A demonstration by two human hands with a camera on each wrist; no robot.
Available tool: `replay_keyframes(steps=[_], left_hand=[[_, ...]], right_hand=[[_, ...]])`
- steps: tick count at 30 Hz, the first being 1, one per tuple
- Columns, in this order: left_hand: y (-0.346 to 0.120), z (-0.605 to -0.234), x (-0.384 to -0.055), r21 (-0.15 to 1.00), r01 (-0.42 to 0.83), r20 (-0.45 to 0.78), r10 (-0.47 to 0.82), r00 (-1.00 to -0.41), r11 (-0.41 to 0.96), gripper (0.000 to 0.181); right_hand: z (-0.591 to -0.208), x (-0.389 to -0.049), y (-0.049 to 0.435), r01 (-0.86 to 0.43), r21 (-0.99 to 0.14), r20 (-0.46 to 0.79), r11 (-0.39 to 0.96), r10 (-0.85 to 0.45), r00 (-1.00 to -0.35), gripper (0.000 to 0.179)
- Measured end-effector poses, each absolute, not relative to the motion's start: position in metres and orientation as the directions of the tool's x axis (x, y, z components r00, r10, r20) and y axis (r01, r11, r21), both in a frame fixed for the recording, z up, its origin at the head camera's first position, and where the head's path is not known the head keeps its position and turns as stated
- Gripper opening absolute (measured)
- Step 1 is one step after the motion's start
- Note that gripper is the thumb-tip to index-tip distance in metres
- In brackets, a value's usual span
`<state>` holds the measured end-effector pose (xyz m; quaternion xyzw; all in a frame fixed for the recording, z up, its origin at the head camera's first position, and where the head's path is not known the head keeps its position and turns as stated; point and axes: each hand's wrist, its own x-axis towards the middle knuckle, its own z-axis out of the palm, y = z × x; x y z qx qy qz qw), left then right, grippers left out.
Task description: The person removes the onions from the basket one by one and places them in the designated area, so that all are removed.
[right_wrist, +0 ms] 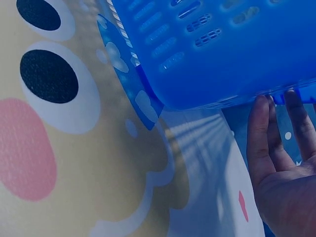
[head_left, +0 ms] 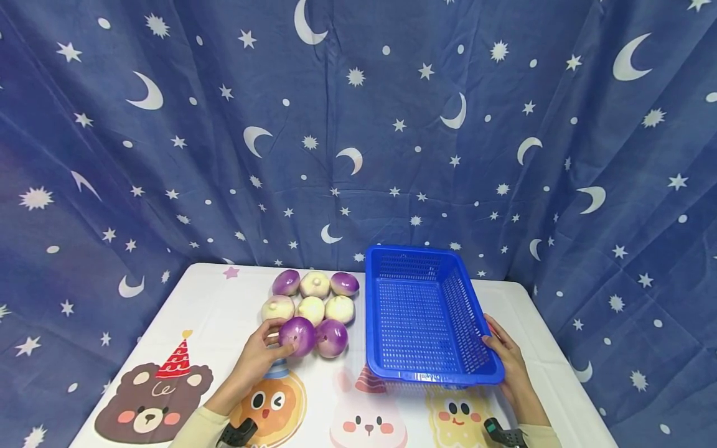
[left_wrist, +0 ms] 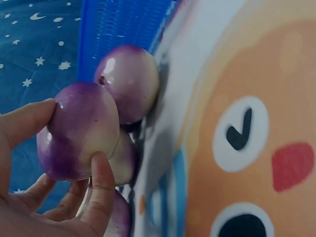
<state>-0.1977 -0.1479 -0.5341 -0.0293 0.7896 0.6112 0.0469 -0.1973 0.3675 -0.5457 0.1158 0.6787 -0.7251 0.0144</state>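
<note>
In the head view, my left hand (head_left: 260,356) holds a purple-and-white turnip (head_left: 298,335) at the near left corner of a group of turnips. The left wrist view has the thumb and fingers spread around this turnip (left_wrist: 81,131). Close beside it is another purple-topped turnip (head_left: 332,339). Behind these two lie several more, some with pale sides up, such as the middle turnip (head_left: 310,311). My right hand (head_left: 511,362) grips the right rim of a blue plastic basket (head_left: 426,377), thumb over the edge. From the right wrist view, fingertips (right_wrist: 260,106) meet the basket's side (right_wrist: 197,79).
A white tablecloth (head_left: 218,311) with cartoon animal prints covers the table. The basket's slotted floor (head_left: 414,323) is bare. Behind the table hangs a blue curtain (head_left: 336,205) with moons and stars. Dark wrist straps (head_left: 238,432) sit on both forearms.
</note>
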Motion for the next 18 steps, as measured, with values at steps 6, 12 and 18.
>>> replay_keyframes(steps=[6,12,18], left_hand=[[-0.15,-0.543,-0.201,0.951,-0.127,-0.136,0.014,-0.991,0.281,0.061],[-0.15,-0.55,-0.202,0.927,-0.131,-0.145,0.015,-0.989,0.351,0.06],[-0.152,-0.55,-0.203,0.914,-0.12,-0.134,0.009,-0.991,0.389,0.061]], right_hand=[[-0.545,-0.197,0.367,0.167,-0.982,-0.177,-0.087,0.134,-0.975,0.062],[-0.545,-0.199,0.367,0.176,-0.981,-0.186,-0.085,0.13,-0.974,0.062],[-0.544,-0.2,0.366,0.203,-0.976,-0.214,-0.083,0.145,-0.966,0.063]])
